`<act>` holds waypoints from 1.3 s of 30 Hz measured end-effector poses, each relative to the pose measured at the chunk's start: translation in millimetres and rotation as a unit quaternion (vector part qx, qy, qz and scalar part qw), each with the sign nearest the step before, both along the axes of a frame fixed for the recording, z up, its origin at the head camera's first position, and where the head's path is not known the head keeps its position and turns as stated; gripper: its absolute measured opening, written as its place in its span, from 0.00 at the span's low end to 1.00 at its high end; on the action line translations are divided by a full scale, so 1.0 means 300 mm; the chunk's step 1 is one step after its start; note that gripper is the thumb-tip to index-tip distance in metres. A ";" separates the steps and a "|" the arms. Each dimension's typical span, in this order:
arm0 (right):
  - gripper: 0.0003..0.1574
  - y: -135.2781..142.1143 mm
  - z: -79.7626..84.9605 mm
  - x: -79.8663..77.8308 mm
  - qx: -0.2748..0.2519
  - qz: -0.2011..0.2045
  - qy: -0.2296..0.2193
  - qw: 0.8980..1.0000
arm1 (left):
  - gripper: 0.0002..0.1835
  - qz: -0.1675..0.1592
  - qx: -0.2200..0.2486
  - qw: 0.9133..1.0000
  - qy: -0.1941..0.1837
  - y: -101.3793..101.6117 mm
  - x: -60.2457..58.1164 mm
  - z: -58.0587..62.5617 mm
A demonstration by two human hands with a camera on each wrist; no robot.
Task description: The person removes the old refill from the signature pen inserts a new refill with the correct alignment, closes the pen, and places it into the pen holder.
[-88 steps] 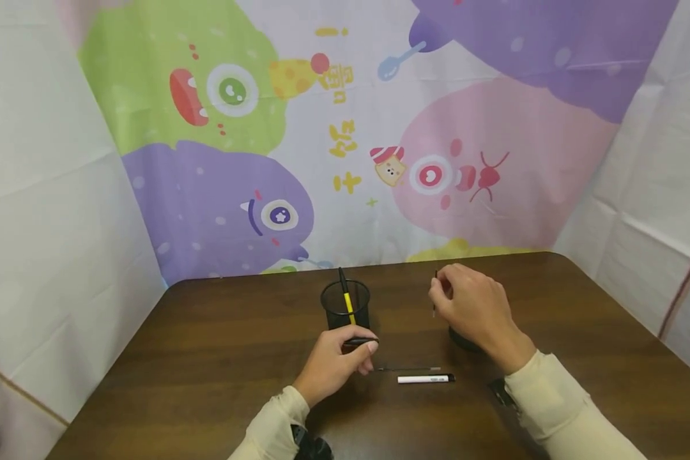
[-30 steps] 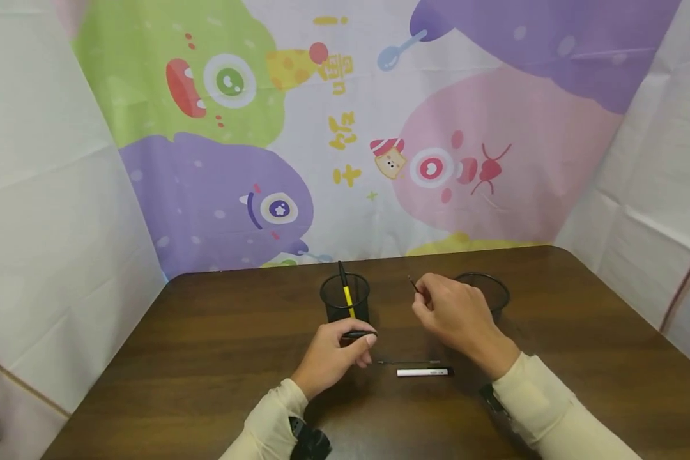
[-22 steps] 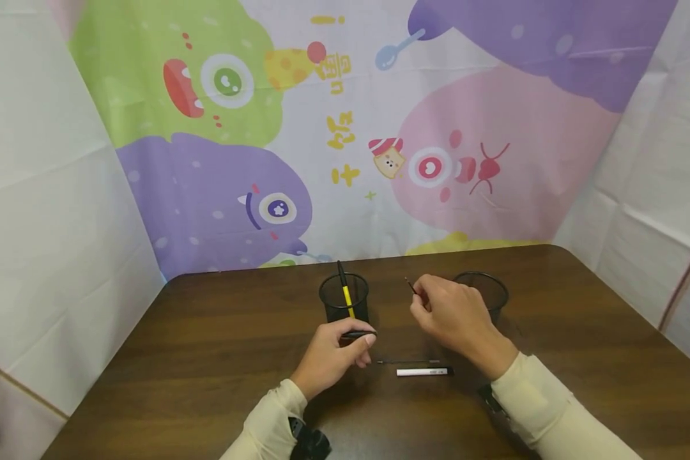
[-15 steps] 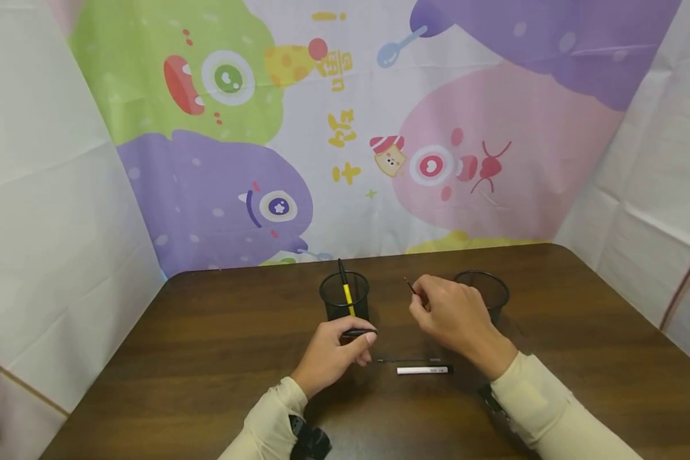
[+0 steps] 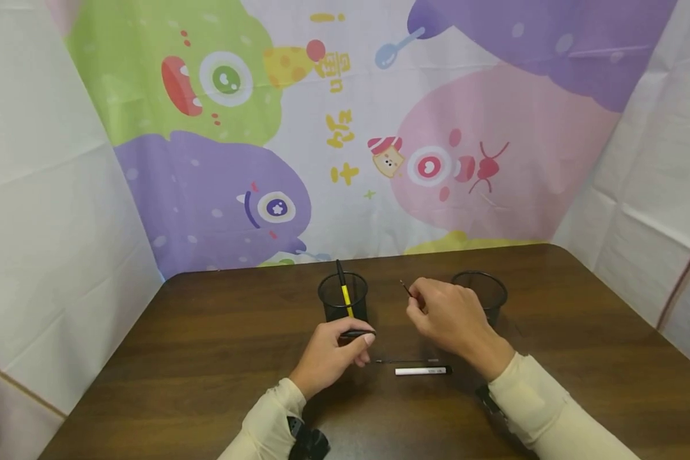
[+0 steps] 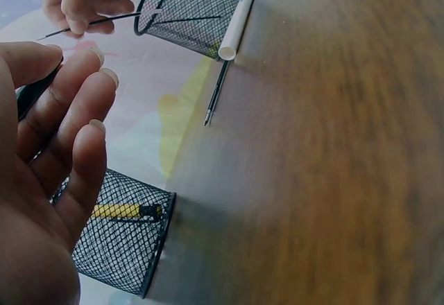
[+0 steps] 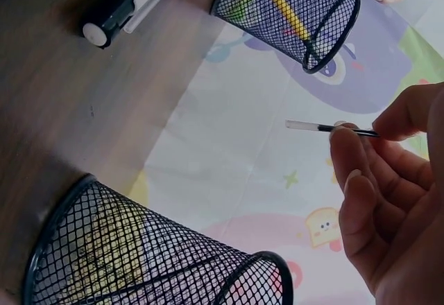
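My left hand (image 5: 328, 361) pinches a slim black tapered pen part (image 5: 356, 333) between thumb and fingers, just in front of the left pen holder. Most of that part is hidden by the fingers. Higher and to the right, my right hand (image 5: 454, 316) pinches a thin pen refill (image 7: 305, 126) between thumb and forefinger; its clear end and dark middle show in the right wrist view. On the table between the hands lies a second refill (image 5: 408, 361), its metal tip (image 6: 207, 119) towards the left hand. Alongside it rests a white pen tube (image 5: 420, 370) with a black end.
A black mesh pen holder (image 5: 330, 313) stands behind my left hand, with a yellow and black pen (image 5: 346, 299) leaning in it. Another mesh pen holder (image 5: 499, 297) stands behind my right hand. A cartoon-printed cloth (image 5: 356, 223) hangs at the table's back edge.
My right hand has moved left, uncovering the right pen holder's rim. The refill it pinches hung nearly upright before and now slants up to the left. My left hand has barely moved.
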State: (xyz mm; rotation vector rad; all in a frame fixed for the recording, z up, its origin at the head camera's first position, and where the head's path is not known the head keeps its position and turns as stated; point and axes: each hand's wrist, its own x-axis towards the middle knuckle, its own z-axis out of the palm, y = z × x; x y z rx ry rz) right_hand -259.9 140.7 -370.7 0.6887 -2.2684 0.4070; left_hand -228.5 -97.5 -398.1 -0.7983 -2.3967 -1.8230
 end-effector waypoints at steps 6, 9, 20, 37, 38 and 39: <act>0.05 -0.002 -0.008 -0.001 -0.002 0.030 0.008 1.000 | 0.05 0.000 0.001 1.000 -0.003 -0.006 0.003 -0.009; 0.04 -0.004 -0.011 -0.004 -0.004 0.049 0.011 0.999 | 0.05 0.002 0.003 1.000 -0.002 -0.007 0.003 -0.011; 0.03 -0.001 -0.028 -0.009 0.016 0.096 0.009 0.995 | 0.05 0.003 0.004 1.000 -0.009 -0.002 0.007 -0.005; 0.03 -0.008 -0.026 -0.009 0.027 0.141 -0.002 0.990 | 0.05 0.004 0.000 1.000 -0.001 -0.004 -0.002 -0.002; 0.03 -0.006 -0.026 -0.009 0.027 0.142 -0.003 0.989 | 0.05 0.003 0.001 1.000 -0.001 -0.004 -0.002 -0.002; 0.03 -0.005 -0.026 -0.009 0.027 0.144 -0.005 0.989 | 0.05 0.003 0.002 1.000 -0.001 -0.004 -0.002 -0.002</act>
